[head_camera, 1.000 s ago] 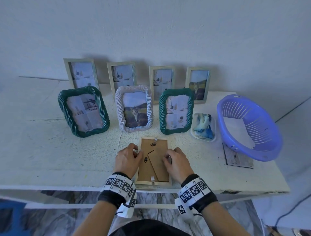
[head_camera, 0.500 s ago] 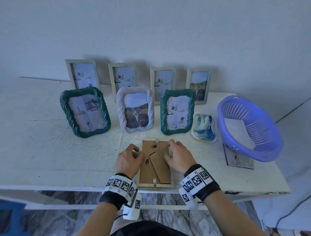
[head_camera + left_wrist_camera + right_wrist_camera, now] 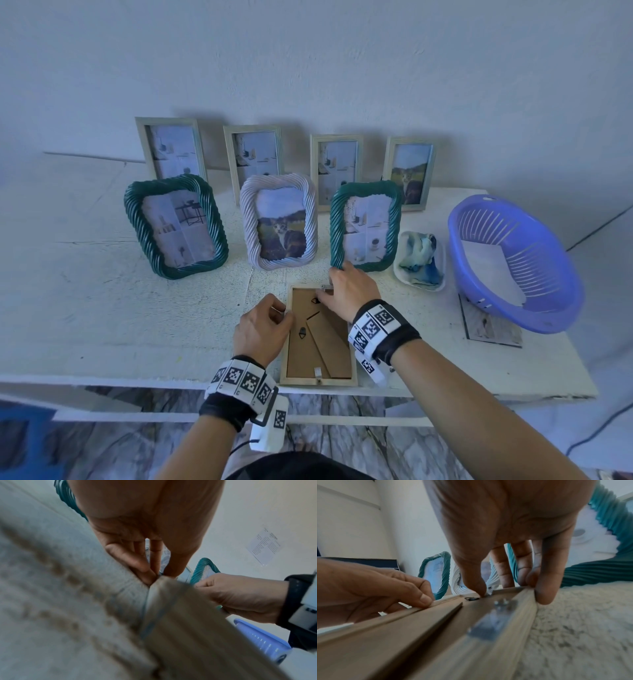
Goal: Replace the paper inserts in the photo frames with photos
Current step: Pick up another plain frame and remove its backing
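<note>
A thin wooden frame [image 3: 318, 356] lies face down at the table's front edge, brown backing and folded stand upward. My left hand [image 3: 284, 310] pinches its left rail near the top, fingertips [image 3: 150, 577] on the edge. My right hand [image 3: 327, 287] is at the frame's top end. Its thumb [image 3: 477, 588] presses by the small metal tab [image 3: 489, 590], and its fingers curl over the far rail and right corner. A second tab [image 3: 318, 372] sits at the near end. Loose photos [image 3: 489, 327] lie under the basket's rim at the right.
Several frames stand behind: a green one [image 3: 174, 226], a white one with a cat photo [image 3: 278, 226], another green one [image 3: 364, 224] just beyond my right hand, and thin ones along the wall [image 3: 171, 147]. At the right are a purple basket [image 3: 534, 308] and a small dish of cloth [image 3: 419, 260].
My right hand has slid from the frame's right side up to its top end and onto the tab. The left hand has stayed on the left rail.
</note>
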